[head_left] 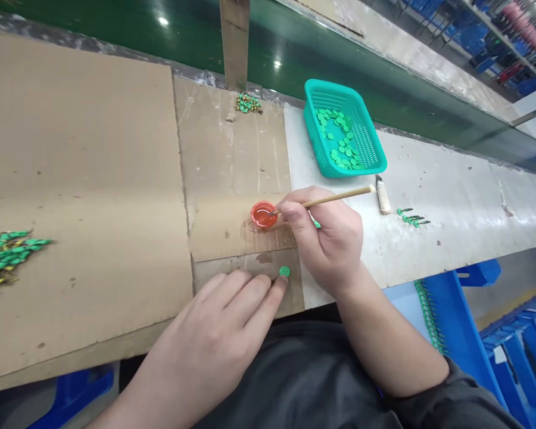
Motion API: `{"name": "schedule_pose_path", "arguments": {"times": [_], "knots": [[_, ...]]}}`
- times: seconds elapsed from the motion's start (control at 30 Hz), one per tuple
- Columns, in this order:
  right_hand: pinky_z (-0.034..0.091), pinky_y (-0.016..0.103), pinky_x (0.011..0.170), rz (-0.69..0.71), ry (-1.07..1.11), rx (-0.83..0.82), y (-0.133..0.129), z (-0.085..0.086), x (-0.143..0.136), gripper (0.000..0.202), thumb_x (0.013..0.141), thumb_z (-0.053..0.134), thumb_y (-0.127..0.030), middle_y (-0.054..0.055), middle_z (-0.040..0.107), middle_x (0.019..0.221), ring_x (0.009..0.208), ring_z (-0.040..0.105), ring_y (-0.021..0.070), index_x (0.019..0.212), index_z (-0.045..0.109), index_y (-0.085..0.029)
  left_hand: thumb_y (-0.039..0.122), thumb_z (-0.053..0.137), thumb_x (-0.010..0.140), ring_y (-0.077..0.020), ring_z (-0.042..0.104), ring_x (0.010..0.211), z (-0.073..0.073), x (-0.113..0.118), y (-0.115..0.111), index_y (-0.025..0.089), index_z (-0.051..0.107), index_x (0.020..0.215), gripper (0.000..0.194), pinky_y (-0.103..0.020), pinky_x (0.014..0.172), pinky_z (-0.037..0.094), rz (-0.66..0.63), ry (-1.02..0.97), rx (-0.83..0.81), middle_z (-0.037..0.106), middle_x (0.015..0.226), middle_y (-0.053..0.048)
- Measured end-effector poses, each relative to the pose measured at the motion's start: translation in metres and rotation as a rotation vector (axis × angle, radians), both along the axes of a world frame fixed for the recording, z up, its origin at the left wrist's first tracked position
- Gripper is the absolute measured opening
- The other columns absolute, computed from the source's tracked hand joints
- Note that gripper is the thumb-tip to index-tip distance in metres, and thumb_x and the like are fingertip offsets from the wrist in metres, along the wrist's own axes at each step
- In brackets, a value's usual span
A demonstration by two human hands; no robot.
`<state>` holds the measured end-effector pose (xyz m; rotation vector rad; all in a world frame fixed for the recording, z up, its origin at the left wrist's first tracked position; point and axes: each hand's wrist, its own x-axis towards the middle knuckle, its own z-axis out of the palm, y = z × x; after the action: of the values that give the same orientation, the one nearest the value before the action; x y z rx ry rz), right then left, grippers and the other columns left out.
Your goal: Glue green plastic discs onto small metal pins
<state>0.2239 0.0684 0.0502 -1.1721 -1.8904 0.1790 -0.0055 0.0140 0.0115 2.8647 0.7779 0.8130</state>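
Item, one disc (pixel 284 271): green, flat, at the near edge of the desk (pixel 455 202), just beside the cup's near side. Our left hand (pixel 218 322) touches its near rim with a fingertip, fingers close together; whether the thumb grips, we cannot tell. Our right hand (pixel 328 235) is clamped on a slim brush (pixel 339 195), thumb against fingers, tip inside the cup.

Risks, as we judge them: a sideways knock from the right knuckles or brush could tip the cup and wet the cardboard (pixel 232 179); an overloaded tip could drip on the disc or fingers; uneven fingertip pressure could make the disc skid towards the near edge.

Containers: one small red cup (pixel 254 223), upright, holding reddish liquid (pixel 262 215). One teal basket (pixel 313 137), towards the far edge, holding loose green discs (pixel 343 146). One blue bin (pixel 473 333), below the near edge at right, with a row of green pieces (pixel 431 322) along its side.

Loose stock: one large heap (pixel 4 259), green and yellow, at far left; one small pile (pixel 249 104) by the far edge; one pale-wrapped tool (pixel 383 199) beside the basket's near right corner; a few dark-stemmed green pieces (pixel 413 220) right of it.
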Motion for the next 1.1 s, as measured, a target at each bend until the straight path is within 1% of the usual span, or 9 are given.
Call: {"name": "schedule_pose_path", "arguments": {"times": [0.23, 0.4, 0.53, 0.63, 0.7, 0.77, 0.83, 1.0, 1.1], "knots": [[0.07, 0.038, 0.093, -0.019, -0.016, 0.01, 0.0, 0.0, -0.001, 0.034, 0.13, 0.056, -0.033, 0.002, 0.088, 0.103, 0.096, 0.085, 0.0174, 0.104, 0.077, -0.026, 0.006, 0.053, 0.112, -0.0287, 0.073, 0.099, -0.002, 0.0, -0.001, 0.009, 0.079, 0.14, 0.038, -0.046, 0.081, 0.061, 0.002, 0.019, 0.015, 0.079, 0.11, -0.011], [0.07, 0.041, 0.082, -0.005, 0.106, 0.109, -0.017, 0.002, 0.01, 0.026, 0.129, 0.06, -0.037, 0.002, 0.084, 0.096, 0.089, 0.083, 0.0205, 0.113, 0.079, -0.029, 0.007, 0.053, 0.113, -0.0299, 0.074, 0.103, -0.004, 0.001, 0.0, 0.011, 0.077, 0.146, 0.041, -0.047, 0.084, 0.062, 0.011, 0.024, 0.042, 0.082, 0.115, -0.011], [0.066, 0.043, 0.076, -0.062, 0.15, 0.111, -0.042, -0.01, 0.023, 0.023, 0.128, 0.058, -0.038, 0.003, 0.08, 0.094, 0.082, 0.079, 0.0212, 0.118, 0.078, -0.029, 0.005, 0.049, 0.112, -0.0307, 0.074, 0.103, -0.01, 0.001, -0.002, 0.012, 0.079, 0.14, 0.042, -0.049, 0.092, 0.062, 0.01, -0.023, 0.027, 0.082, 0.118, -0.012], [0.064, 0.043, 0.075, -0.069, 0.125, 0.095, -0.054, -0.023, 0.029, 0.021, 0.127, 0.058, -0.036, 0.003, 0.079, 0.091, 0.08, 0.077, 0.0218, 0.12, 0.076, -0.029, 0.006, 0.052, 0.111, -0.0313, 0.074, 0.106, -0.018, -0.001, -0.005, 0.02, 0.078, 0.15, 0.048, -0.05, 0.098, 0.061, 0.012, -0.095, -0.076, 0.082, 0.122, -0.011], [0.064, 0.043, 0.076, -0.061, 0.126, 0.08, -0.057, -0.03, 0.029, 0.02, 0.127, 0.059, -0.035, 0.003, 0.08, 0.092, 0.082, 0.077, 0.0219, 0.12, 0.076, -0.029, 0.009, 0.056, 0.113, -0.0316, 0.075, 0.106, -0.023, -0.002, -0.005, 0.024, 0.075, 0.159, 0.052, -0.049, 0.098, 0.06, 0.008, -0.136, -0.136, 0.083, 0.123, -0.01], [0.065, 0.042, 0.079, -0.055, 0.125, 0.065, -0.057, -0.032, 0.029, 0.019, 0.127, 0.06, -0.034, 0.003, 0.081, 0.094, 0.085, 0.078, 0.0217, 0.119, 0.076, -0.028, 0.011, 0.058, 0.114, -0.0316, 0.075, 0.105, -0.025, -0.003, -0.005, 0.025, 0.075, 0.16, 0.051, -0.047, 0.096, 0.06, 0.007, -0.161, -0.151, 0.084, 0.123, -0.01], [0.066, 0.042, 0.079, -0.051, 0.105, 0.059, -0.055, -0.032, 0.028, 0.02, 0.128, 0.06, -0.033, 0.003, 0.082, 0.095, 0.086, 0.079, 0.0211, 0.118, 0.076, -0.027, 0.012, 0.056, 0.115, -0.0314, 0.075, 0.104, -0.025, -0.003, -0.003, 0.023, 0.078, 0.154, 0.046, -0.046, 0.095, 0.059, 0.0, -0.148, -0.111, 0.083, 0.123, -0.01], [0.065, 0.038, 0.077, -0.028, 0.074, 0.103, -0.053, -0.031, 0.031, 0.019, 0.128, 0.062, -0.032, 0.001, 0.082, 0.094, 0.084, 0.078, 0.0187, 0.116, 0.076, -0.024, 0.01, 0.054, 0.116, -0.0347, 0.071, 0.107, -0.019, -0.001, -0.003, 0.005, 0.074, 0.148, 0.038, -0.053, 0.099, 0.055, -0.008, -0.025, 0.023, 0.081, 0.125, -0.016], [0.066, 0.039, 0.079, -0.051, 0.074, 0.1, -0.055, -0.032, 0.033, 0.019, 0.127, 0.063, -0.033, 0.002, 0.081, 0.094, 0.084, 0.077, 0.0195, 0.117, 0.077, -0.024, 0.008, 0.055, 0.114, -0.035, 0.069, 0.108, -0.016, 0.0, -0.003, 0.004, 0.072, 0.149, 0.039, -0.054, 0.099, 0.054, -0.01, -0.026, 0.017, 0.08, 0.124, -0.015]]}}
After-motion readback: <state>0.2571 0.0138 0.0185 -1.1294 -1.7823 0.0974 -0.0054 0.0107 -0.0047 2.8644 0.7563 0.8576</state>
